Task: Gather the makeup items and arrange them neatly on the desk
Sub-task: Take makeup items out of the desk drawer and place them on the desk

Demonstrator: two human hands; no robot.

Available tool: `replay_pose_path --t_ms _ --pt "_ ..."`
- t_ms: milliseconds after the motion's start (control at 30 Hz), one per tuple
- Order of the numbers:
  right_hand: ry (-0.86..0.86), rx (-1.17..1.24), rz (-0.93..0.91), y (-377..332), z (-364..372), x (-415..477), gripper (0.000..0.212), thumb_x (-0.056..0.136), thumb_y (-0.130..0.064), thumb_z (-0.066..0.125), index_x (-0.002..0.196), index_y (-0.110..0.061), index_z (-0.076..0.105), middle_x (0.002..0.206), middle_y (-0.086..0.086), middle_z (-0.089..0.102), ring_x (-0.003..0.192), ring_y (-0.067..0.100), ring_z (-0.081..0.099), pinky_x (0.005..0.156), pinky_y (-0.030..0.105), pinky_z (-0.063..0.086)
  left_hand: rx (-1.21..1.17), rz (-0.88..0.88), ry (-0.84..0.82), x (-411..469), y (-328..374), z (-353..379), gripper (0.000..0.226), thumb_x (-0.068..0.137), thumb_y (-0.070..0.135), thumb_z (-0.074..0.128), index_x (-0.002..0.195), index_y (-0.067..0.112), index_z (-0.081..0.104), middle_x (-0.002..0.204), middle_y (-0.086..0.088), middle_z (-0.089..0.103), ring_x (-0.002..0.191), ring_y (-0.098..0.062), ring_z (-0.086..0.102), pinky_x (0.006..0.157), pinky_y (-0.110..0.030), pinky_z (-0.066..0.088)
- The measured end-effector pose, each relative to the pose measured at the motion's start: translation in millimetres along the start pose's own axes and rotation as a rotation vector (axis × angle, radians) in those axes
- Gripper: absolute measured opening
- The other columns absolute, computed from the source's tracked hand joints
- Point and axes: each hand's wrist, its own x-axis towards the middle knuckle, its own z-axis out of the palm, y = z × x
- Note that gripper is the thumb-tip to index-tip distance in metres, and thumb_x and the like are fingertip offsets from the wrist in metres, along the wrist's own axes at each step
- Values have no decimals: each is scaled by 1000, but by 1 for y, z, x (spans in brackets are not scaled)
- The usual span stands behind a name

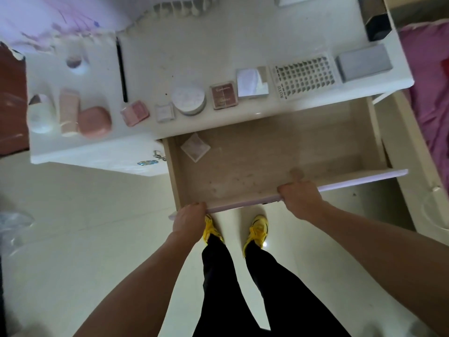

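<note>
Makeup items lie in a row along the white desk's (218, 45) front edge: a white jar (40, 115), a pink tube (69, 111), a pink case (94, 122), a pink compact (135, 113), a small white box (165, 113), a round white compact (188, 99), a brown-red palette (223, 94), a silvery palette (252, 81), a lash tray (305, 77) and a grey box (364, 62). The drawer (267, 152) stands pulled out with one pale square compact (195, 147) inside. My left hand (189, 218) and right hand (300, 199) both grip the drawer's lilac front panel (352, 182).
A black pencil (121, 69) and a small round pot (75, 63) lie farther back on the desk. A black box (376, 23) stands at the back right. A bed with pink cover (427, 93) is on the right. My yellow shoes (258, 229) stand on pale floor.
</note>
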Motion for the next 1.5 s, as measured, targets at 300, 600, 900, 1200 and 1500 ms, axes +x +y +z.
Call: replay_pose_path --t_ms 300,600,900,1200,1500 --pt "-110 339 -59 21 -12 3 58 82 -76 49 122 -34 58 116 -13 63 108 17 61 83 28 44 -626 -93 -280 79 -5 -58 58 80 28 78 130 10 56 124 -6 61 115 -23 57 94 -29 42" --pt "121 347 76 12 9 13 62 91 -72 22 114 -34 65 101 -3 72 104 22 61 82 33 51 -236 -258 198 153 -6 -47 72 95 28 56 153 15 15 159 -23 5 142 -42 21 110 -51 32" --pt "217 341 109 12 17 17 56 90 -67 30 95 -27 69 84 -5 71 82 21 67 65 27 48 -143 -211 317 170 -16 -47 61 91 32 60 144 12 38 146 -24 35 132 -43 35 105 -50 36" --pt "148 352 145 11 10 16 48 92 -63 35 97 -28 68 86 -7 71 82 22 66 69 29 51 -242 -259 284 130 12 -29 65 76 32 77 126 9 43 128 -20 45 112 -43 53 88 -46 45" --pt "-46 326 25 -1 -29 5 21 100 -31 44 109 -20 60 103 2 60 96 26 59 78 30 38 -701 -181 408 61 16 -62 15 83 5 64 95 10 55 91 -4 60 86 -28 57 68 -30 39"
